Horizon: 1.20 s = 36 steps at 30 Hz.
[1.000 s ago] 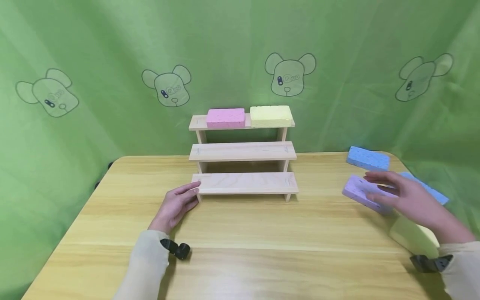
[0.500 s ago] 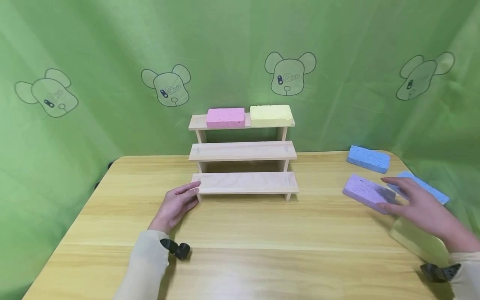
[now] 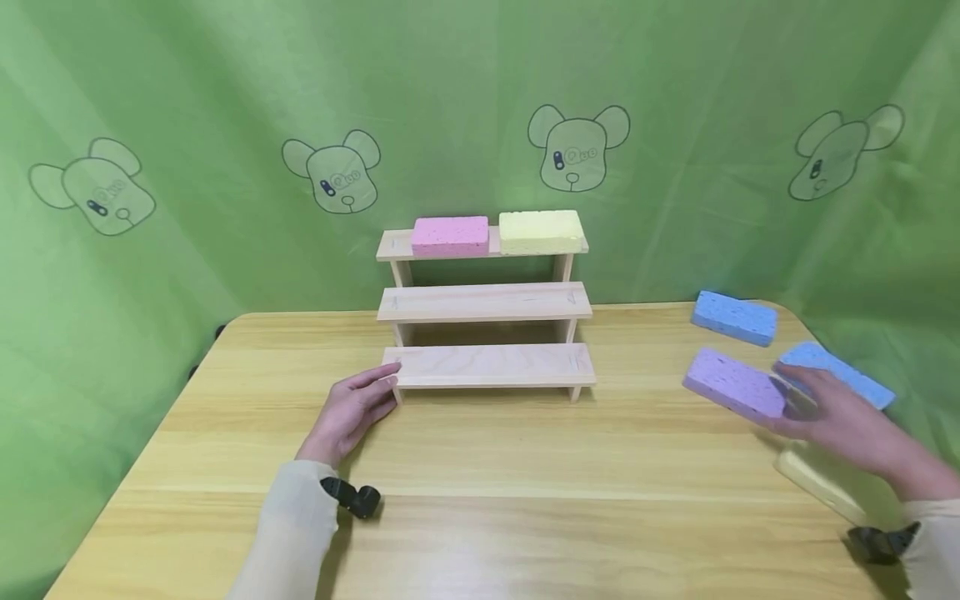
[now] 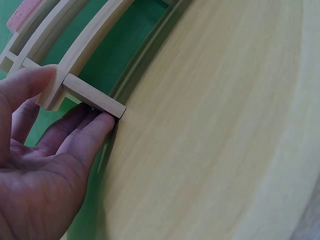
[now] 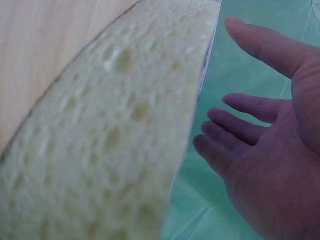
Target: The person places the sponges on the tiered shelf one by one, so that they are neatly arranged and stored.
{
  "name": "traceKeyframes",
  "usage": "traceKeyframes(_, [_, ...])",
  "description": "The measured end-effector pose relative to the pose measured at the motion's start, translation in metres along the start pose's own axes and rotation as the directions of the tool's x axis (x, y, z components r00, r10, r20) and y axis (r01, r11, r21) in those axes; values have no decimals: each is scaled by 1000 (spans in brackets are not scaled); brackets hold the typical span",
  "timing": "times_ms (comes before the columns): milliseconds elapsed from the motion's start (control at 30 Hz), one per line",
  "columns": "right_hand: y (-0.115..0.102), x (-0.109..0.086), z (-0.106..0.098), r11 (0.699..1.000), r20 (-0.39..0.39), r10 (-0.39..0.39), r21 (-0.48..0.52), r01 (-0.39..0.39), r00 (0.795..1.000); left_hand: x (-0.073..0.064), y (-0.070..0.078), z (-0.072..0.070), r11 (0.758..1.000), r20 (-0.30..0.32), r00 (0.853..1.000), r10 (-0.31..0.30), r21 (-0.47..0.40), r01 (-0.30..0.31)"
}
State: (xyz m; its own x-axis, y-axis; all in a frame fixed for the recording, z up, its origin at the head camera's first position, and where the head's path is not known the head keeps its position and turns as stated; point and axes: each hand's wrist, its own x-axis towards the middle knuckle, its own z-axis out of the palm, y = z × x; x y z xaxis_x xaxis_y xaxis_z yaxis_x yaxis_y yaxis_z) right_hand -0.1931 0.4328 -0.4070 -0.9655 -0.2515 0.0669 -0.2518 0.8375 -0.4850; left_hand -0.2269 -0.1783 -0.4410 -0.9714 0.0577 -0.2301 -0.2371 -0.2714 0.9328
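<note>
At the lower left end of the three-step wooden shelf [image 3: 483,367], my left hand [image 3: 352,417] rests its thumb on the bottom board and its fingers against the leg [image 4: 95,95]. My right hand [image 3: 847,421] hovers at the table's right side with its fingers apart, holding nothing. It is by the right end of a purple sponge [image 3: 731,383]; whether it touches cannot be told. Beneath its wrist lies a yellow sponge [image 3: 821,483], partly hidden, which fills much of the right wrist view. A blue sponge [image 3: 840,375] lies beyond the fingers.
Another blue sponge [image 3: 735,317] lies at the table's back right. On the top board, a pink sponge [image 3: 450,237] and a second yellow sponge [image 3: 542,232] sit side by side. A green curtain [image 3: 465,100] hangs behind the wooden table [image 3: 495,500].
My right hand has shifted right, from over the purple sponge to near its right end. The left hand and the shelf have stayed still.
</note>
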Motion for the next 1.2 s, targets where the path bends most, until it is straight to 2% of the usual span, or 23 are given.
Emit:
traceKeyframes(167, [2, 0, 2, 1000, 53, 26, 4, -26, 998, -1, -1, 1, 1000, -3, 1000, -10, 0, 10])
traceKeyframes(433, [3, 4, 2, 998, 92, 56, -27, -54, 994, 0, -2, 0, 1000, -4, 1000, -4, 6, 4])
traceKeyframes(733, [11, 8, 6, 998, 54, 9, -65, -6, 998, 0, -2, -1, 1000, -4, 1000, -5, 4, 5])
traceKeyframes(933, [14, 13, 4, 997, 53, 8, -74, -4, 999, 0, 1, -1, 1000, -15, 1000, -10, -9, 10])
traceKeyframes(1200, [11, 14, 0, 999, 25, 17, -43, -16, 1000, 2, 0, 0, 1000, -1, 1000, -7, -8, 7])
